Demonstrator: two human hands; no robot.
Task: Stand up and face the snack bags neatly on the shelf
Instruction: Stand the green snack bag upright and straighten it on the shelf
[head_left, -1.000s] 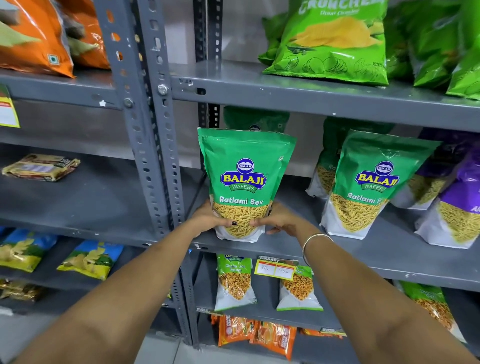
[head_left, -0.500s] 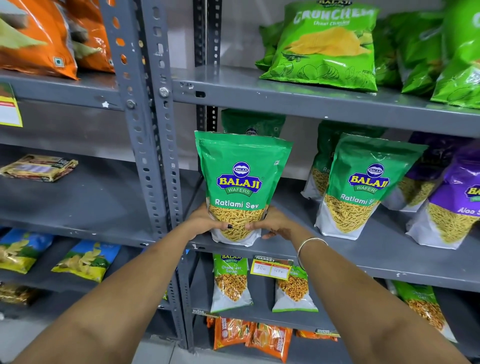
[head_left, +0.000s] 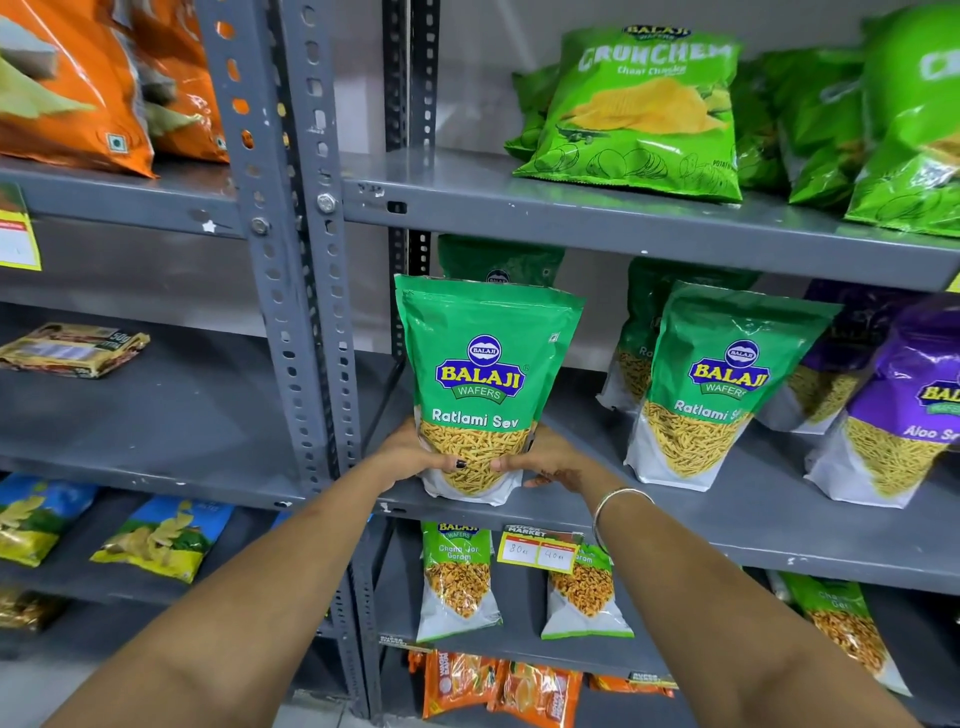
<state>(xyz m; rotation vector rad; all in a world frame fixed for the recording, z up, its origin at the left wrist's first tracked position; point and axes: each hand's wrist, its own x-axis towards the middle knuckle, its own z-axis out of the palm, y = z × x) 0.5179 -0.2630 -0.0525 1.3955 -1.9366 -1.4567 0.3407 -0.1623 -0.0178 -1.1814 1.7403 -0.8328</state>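
A green Ratlami Sev bag (head_left: 480, 364) stands upright, label facing me, at the left front of the grey middle shelf (head_left: 675, 525). My left hand (head_left: 410, 457) grips its lower left side and my right hand (head_left: 545, 460) its lower right side, thumbs across the clear window. Another green bag (head_left: 498, 260) stands right behind it, mostly hidden. To the right a second Ratlami Sev bag (head_left: 722, 384) leans slightly, with one more green bag (head_left: 639, 332) behind it. Purple Aloo Sev bags (head_left: 904, 410) stand at the far right.
A perforated grey upright (head_left: 306, 291) stands just left of the held bag. Green Crunchem chip bags (head_left: 644, 114) lie on the shelf above, orange bags (head_left: 67, 83) at upper left. Smaller green bags (head_left: 457, 582) and a yellow price tag (head_left: 537, 553) sit below. A flat packet (head_left: 72, 348) lies on the left shelf.
The held bag stays in both hands at the same shelf spot. The view has shifted slightly, so everything sits a little lower and more to the left in frame.
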